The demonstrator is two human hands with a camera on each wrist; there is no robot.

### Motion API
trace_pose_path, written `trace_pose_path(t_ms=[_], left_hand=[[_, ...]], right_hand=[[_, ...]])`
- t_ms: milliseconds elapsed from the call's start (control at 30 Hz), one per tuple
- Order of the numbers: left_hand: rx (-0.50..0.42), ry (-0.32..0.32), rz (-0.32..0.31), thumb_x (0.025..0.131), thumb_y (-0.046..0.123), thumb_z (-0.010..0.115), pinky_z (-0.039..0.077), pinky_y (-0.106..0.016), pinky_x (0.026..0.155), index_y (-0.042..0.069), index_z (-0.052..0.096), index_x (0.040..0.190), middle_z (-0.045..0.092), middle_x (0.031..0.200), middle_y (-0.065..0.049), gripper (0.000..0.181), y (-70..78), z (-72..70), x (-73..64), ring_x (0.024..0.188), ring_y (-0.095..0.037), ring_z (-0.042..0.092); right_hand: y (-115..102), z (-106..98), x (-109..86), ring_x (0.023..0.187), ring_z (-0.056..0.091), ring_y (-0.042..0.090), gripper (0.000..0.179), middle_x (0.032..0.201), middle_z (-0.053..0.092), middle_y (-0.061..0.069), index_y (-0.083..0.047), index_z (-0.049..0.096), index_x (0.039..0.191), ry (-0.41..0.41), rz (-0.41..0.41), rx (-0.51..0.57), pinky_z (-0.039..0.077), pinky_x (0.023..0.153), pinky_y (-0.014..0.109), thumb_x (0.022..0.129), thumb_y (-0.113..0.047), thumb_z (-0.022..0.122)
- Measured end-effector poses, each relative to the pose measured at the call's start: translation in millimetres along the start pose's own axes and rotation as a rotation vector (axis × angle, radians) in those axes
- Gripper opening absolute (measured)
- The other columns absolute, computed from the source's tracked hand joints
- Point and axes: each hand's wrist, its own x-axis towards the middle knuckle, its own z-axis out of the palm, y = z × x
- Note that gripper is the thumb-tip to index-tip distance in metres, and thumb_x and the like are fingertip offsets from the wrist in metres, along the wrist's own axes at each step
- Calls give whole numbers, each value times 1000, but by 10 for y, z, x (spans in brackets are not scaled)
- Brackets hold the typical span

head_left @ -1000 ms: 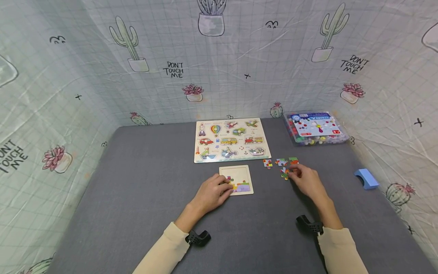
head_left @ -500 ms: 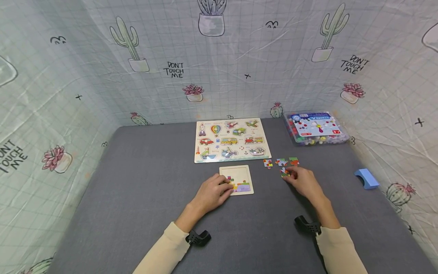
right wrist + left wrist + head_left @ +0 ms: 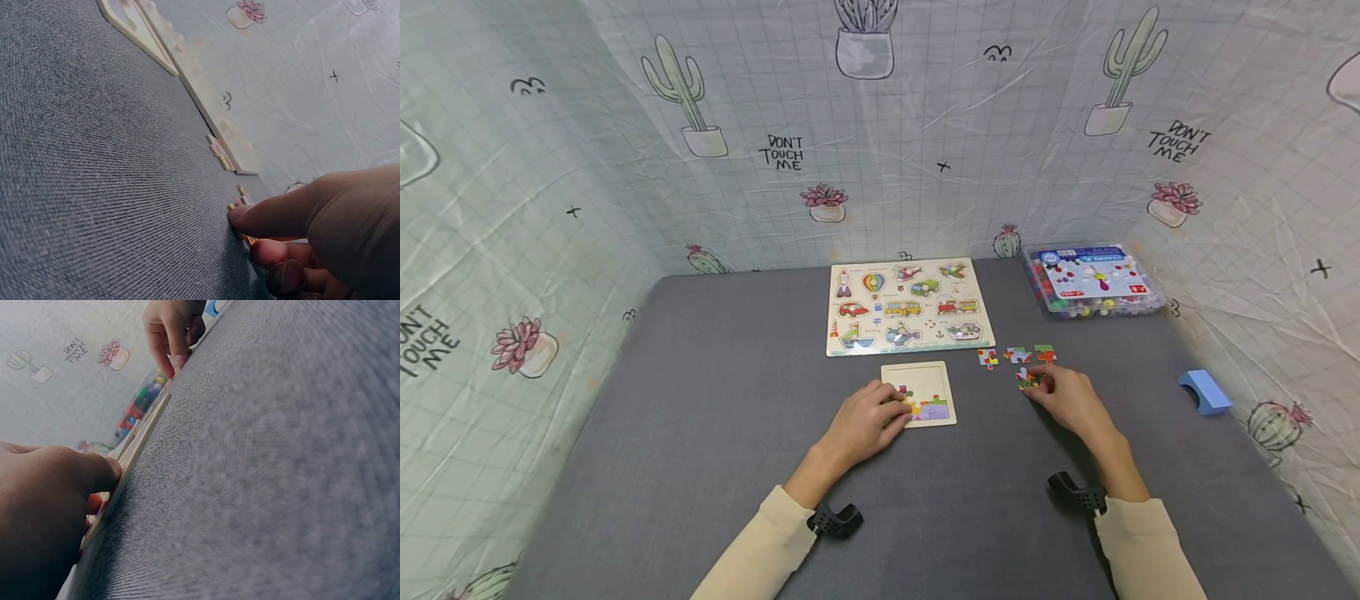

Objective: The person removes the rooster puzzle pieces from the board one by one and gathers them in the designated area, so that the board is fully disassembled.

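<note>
A small square wooden jigsaw tray (image 3: 919, 375) lies in front of the person, with purple, yellow and green pieces along its lower part. On its left side rests the left hand (image 3: 861, 422), covering that side; the left wrist view shows the thumb (image 3: 106, 472) at the tray's rim. To the right, the right hand (image 3: 1072, 402) pinches a colourful jigsaw piece (image 3: 1023, 380) between thumb and fingers, low at the tabletop. Its far side is hidden by the fingertips. Just beyond lie three more jigsaw pieces: one at left (image 3: 987, 358), one in the middle (image 3: 1018, 355), one at right (image 3: 1045, 352).
A larger wooden peg puzzle board (image 3: 910, 307) with vehicle pictures lies behind the tray. At the back right stands a clear plastic box (image 3: 1093, 282) of coloured parts. A blue arch block (image 3: 1205, 392) sits near the right edge of the grey tabletop (image 3: 737, 375).
The right hand has shifted slightly left and its fingers now cover more of the jigsaw piece, which has turned a little. The left hand stays on the tray.
</note>
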Motion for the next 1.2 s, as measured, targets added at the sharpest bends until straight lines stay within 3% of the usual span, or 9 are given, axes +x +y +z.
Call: trace_pose_path(t_ms=[600, 800, 1200], left_hand=[[-4, -6, -1, 91, 22, 74, 54, -27, 80, 17, 80, 95, 68, 96, 2, 9, 10, -12, 14, 88, -13, 61], [-8, -21, -10, 92, 22, 74, 54, -28, 81, 16, 80, 96, 68, 96, 1, 10, 3, -7, 6, 89, -14, 61], [-40, -6, -12, 91, 21, 75, 54, -29, 83, 15, 80, 96, 68, 99, 1, 9, -1, 0, -13, 92, -15, 61]], right_hand=[[-55, -83, 8, 66, 48, 15, 41, 76, 59, 4, 4, 63, 124, 47, -10, 1, 36, 60, 28, 96, -26, 67], [-168, -117, 76, 66, 51, 16, 44, 81, 62, 6, 4, 60, 130, 59, -33, 21, 40, 60, 30, 98, -25, 65], [-493, -30, 295, 68, 56, 17, 42, 90, 66, 12, 3, 62, 129, 95, -69, 98, 44, 58, 29, 97, -23, 66]])
